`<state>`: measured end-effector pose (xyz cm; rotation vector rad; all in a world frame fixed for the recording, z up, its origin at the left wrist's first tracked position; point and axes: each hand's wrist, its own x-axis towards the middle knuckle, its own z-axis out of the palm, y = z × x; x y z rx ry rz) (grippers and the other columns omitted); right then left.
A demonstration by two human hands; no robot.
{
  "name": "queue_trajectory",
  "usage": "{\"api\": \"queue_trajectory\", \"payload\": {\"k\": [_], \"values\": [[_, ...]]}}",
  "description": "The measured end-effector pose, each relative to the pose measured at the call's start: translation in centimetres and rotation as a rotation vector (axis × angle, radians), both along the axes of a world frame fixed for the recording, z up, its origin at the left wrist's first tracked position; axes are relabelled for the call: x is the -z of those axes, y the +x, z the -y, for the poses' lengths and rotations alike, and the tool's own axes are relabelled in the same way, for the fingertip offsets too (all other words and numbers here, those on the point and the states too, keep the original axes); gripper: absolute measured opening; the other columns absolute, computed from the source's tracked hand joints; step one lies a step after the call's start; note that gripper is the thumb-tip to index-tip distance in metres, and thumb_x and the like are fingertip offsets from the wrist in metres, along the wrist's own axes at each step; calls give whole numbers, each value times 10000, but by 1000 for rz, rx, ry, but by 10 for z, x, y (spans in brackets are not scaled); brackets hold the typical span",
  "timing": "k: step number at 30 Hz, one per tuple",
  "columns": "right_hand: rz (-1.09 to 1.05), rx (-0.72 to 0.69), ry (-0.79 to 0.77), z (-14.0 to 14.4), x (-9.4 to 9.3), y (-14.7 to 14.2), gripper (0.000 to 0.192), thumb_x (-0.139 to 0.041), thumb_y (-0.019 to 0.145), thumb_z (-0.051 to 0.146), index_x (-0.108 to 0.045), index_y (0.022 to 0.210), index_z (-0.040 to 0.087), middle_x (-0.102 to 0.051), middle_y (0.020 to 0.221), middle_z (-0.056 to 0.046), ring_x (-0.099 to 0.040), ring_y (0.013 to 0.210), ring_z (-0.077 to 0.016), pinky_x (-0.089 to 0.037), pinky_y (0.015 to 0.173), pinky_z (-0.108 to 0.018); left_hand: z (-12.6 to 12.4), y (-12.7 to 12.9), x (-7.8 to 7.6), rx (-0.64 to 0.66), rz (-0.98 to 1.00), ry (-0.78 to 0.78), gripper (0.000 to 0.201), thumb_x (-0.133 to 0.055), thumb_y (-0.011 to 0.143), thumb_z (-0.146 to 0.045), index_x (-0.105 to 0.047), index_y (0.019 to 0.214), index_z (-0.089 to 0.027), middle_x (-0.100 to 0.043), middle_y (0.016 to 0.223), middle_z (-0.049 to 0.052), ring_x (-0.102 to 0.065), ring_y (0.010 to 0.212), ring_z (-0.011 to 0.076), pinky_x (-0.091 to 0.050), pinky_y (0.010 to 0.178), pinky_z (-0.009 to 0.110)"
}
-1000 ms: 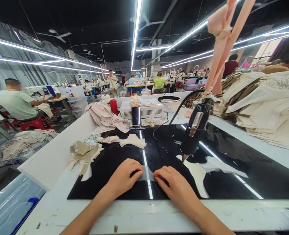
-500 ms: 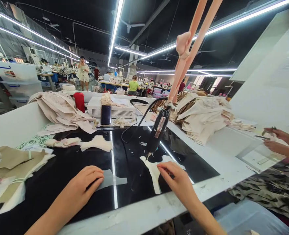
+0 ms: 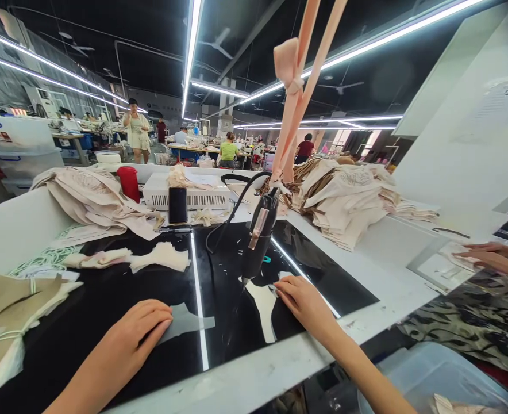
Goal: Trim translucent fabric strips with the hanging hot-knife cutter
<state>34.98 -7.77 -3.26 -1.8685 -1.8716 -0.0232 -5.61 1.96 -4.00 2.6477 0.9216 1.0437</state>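
My left hand (image 3: 144,330) rests on the black board (image 3: 120,305), its thumb and fingers closed over the left end of a grey sheer fabric piece (image 3: 187,323). My right hand (image 3: 308,305) has its fingertips drawn together at the right edge of a cream fabric piece (image 3: 263,305). A small greyish scrap shows by those fingertips; what they hold is partly hidden. A black pen-shaped electric tool (image 3: 260,236) hangs on pink straps (image 3: 295,98), its tip close to the cream piece's upper left end. Neither hand touches the tool.
Another cream piece (image 3: 161,257) lies behind my left hand. Tied fabric bundles (image 3: 16,322) sit at left. Behind are a phone (image 3: 177,205), a white box (image 3: 211,195), a red thread cone (image 3: 129,183) and stacked fabric (image 3: 344,201). A co-worker's hands (image 3: 493,256) are at right.
The view has turned slightly right. My right fingertips have shifted off the cream piece to its right edge. A teal item now shows behind the tool. The co-worker's hands have lowered onto white material.
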Motion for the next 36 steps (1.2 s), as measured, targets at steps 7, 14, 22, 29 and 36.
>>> {"api": "queue_trajectory", "payload": {"k": [7,14,22,29,36], "values": [[-58,75,-31,0,-2,-1,282,-487,1022,294,-757,974,228,-785,1039,-91,-706,986,-282,-526,905,-428,1,2,-3,3,-5,18,406,-481,1070,-511,-803,960,-290,-799,1061,5,-784,961,180,-637,914,231],[-191,155,-62,-3,-5,3,339,-477,1008,422,-739,868,258,-802,927,-46,-732,868,-242,-524,774,-348,1,1,-3,6,-3,19,415,-475,1070,-506,-801,949,-278,-800,1049,14,-784,951,182,-640,898,228],[-249,119,-88,-3,-4,8,330,-484,1035,380,-738,932,196,-793,953,-60,-724,894,-210,-533,848,-383,-1,1,-2,11,-5,6,405,-482,1063,-499,-800,954,-272,-802,1049,19,-782,958,191,-636,910,238],[-238,122,-80,-3,-5,6,341,-474,1011,400,-749,929,215,-798,960,-62,-736,893,-236,-539,819,-377,1,1,-3,-5,-18,-25,396,-482,1059,-500,-797,966,-280,-798,1065,20,-780,962,200,-647,891,259],[-166,106,-33,-3,-3,2,215,-551,965,337,-746,988,251,-794,1028,-47,-745,956,-242,-552,841,-358,-1,-1,1,-9,-7,-19,392,-494,1052,-512,-797,977,-274,-796,1077,27,-777,975,214,-644,923,285]]}}
